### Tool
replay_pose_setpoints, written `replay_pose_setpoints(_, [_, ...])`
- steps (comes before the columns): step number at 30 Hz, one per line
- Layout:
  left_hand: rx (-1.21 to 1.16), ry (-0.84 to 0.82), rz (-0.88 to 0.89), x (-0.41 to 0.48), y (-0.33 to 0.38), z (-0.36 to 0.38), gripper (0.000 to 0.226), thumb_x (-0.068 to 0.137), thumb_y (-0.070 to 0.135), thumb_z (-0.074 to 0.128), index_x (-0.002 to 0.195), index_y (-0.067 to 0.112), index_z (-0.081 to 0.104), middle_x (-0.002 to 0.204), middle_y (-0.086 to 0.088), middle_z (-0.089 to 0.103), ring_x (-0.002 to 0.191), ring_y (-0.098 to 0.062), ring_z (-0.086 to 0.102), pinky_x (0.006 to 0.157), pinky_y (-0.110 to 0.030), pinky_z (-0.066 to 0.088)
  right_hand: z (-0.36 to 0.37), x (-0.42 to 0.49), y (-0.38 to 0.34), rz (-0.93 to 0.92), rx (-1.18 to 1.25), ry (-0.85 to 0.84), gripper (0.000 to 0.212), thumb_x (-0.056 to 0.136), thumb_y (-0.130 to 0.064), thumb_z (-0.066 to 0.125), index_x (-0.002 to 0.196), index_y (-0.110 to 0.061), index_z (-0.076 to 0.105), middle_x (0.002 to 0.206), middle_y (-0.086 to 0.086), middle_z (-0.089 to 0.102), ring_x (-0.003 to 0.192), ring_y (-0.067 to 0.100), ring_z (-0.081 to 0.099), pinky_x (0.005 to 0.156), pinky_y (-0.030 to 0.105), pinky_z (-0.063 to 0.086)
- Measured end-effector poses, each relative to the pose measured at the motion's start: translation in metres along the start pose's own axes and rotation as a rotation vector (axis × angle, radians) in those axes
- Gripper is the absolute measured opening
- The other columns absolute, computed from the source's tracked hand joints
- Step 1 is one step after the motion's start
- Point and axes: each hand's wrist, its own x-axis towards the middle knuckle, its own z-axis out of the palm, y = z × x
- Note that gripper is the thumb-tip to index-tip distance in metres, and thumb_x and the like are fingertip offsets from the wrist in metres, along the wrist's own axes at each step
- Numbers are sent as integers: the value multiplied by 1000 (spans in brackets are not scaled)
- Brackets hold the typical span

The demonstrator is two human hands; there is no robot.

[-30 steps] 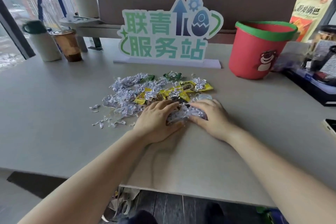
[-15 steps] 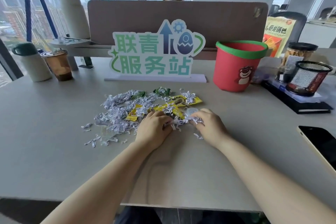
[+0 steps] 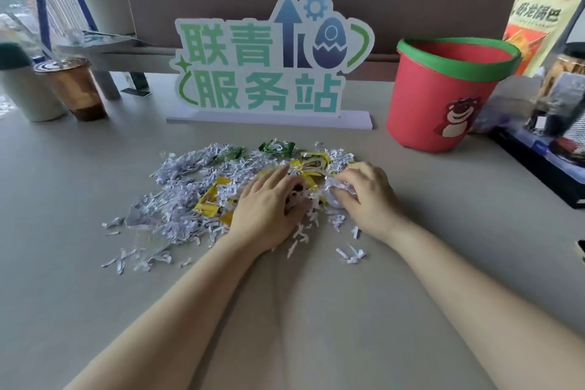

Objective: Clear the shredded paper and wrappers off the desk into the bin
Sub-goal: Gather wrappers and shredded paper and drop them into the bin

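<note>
Your right hand (image 3: 364, 196) has its fingers curled round a pale wad of shredded paper (image 3: 190, 193), bunching it so it lifts as one lump rather than trickling out. Your left hand (image 3: 269, 212) lies on the heap just beside it, fingers together and nearly straight. It presses down and walls the scraps in toward the right hand; what sits under the palm is hidden.

The rest of the paper spreads across the middle of the desk (image 3: 443, 231), mostly to the left of your hands, with loose strips strewn toward the near edge. Yellow wrappers (image 3: 215, 196) are tangled into it, and green wrappers (image 3: 277, 147) lie on its far side.

The bin (image 3: 421, 98) stands upright toward the far right corner, well apart from the heap, its mouth open. Only its red inner wall shows from here, so you cannot tell what is inside. Judging by the size of the heap, most of the clearing is ahead of you, and several handfuls look likely.
</note>
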Motion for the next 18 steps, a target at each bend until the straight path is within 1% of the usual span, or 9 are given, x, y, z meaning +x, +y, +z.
replay_pose_setpoints(2, [42, -59, 0, -2, 1, 2, 57, 88, 64, 33, 141, 44, 25, 158, 13, 12, 147, -13, 10, 119, -35, 8, 0, -1, -2, -10, -4, -26, 34, 83, -30, 57, 111, -9, 61, 119, 11, 58, 111, 33, 48, 96, 32, 33])
replay_pose_setpoints(5, [49, -97, -28, -2, 3, 1, 68, 83, 74, 29, 143, 43, 21, 158, 14, 13, 147, -12, 8, 119, -35, 11, 0, -3, -5, -27, 9, -63, 42, 87, -29, 59, 125, -13, 50, 131, 7, 53, 120, 29, 44, 99, 28, 29])
replay_pose_setpoints(8, [62, -63, -24, -1, 4, 1, 70, 81, 74, 33, 142, 40, 29, 155, 14, 24, 145, -11, 18, 117, -34, 20, -1, -7, -7, -39, 30, -109, 55, 85, -42, 57, 131, -16, 44, 137, 6, 50, 127, 26, 41, 103, 28, 28])
replay_pose_setpoints(9, [58, -44, -16, -1, 5, 0, 68, 82, 72, 36, 140, 39, 33, 153, 15, 30, 143, -11, 23, 116, -33, 23, -2, -8, -7, -57, 25, -115, 59, 83, -48, 54, 131, -16, 44, 136, 6, 51, 126, 25, 42, 104, 29, 30])
replay_pose_setpoints(10, [48, -19, -8, -1, 5, 0, 64, 82, 70, 39, 138, 38, 38, 150, 15, 35, 141, -11, 29, 113, -32, 28, -2, -8, -7, -75, 18, -119, 59, 82, -50, 52, 131, -17, 45, 134, 6, 52, 125, 26, 44, 104, 30, 31])
replay_pose_setpoints(12, [25, 33, 4, -2, 6, 0, 56, 83, 65, 45, 132, 37, 47, 142, 16, 46, 133, -12, 40, 106, -32, 38, -3, -8, -7, -78, 21, -128, 51, 84, -40, 58, 129, -18, 49, 129, 7, 55, 122, 26, 45, 103, 31, 33])
replay_pose_setpoints(14, [19, 67, 23, -5, 7, -1, 48, 85, 58, 50, 127, 35, 54, 135, 14, 54, 126, -14, 47, 99, -31, 43, -4, -8, -7, -70, 15, -133, 42, 86, -31, 61, 124, -16, 55, 124, 8, 57, 119, 26, 45, 101, 30, 32])
replay_pose_setpoints(16, [42, 92, 44, -9, 10, -4, 42, 86, 53, 51, 123, 34, 58, 130, 13, 58, 121, -17, 52, 93, -31, 45, -3, -8, -6, -62, 0, -127, 37, 86, -32, 61, 118, -14, 60, 119, 9, 59, 116, 27, 46, 99, 30, 33])
replay_pose_setpoints(18, [88, 107, 54, -11, 14, -7, 37, 88, 49, 51, 120, 32, 59, 126, 11, 60, 117, -19, 53, 86, -31, 46, -3, -9, -4, -46, -3, -123, 38, 86, -37, 59, 114, -13, 62, 114, 11, 60, 113, 29, 48, 97, 31, 34])
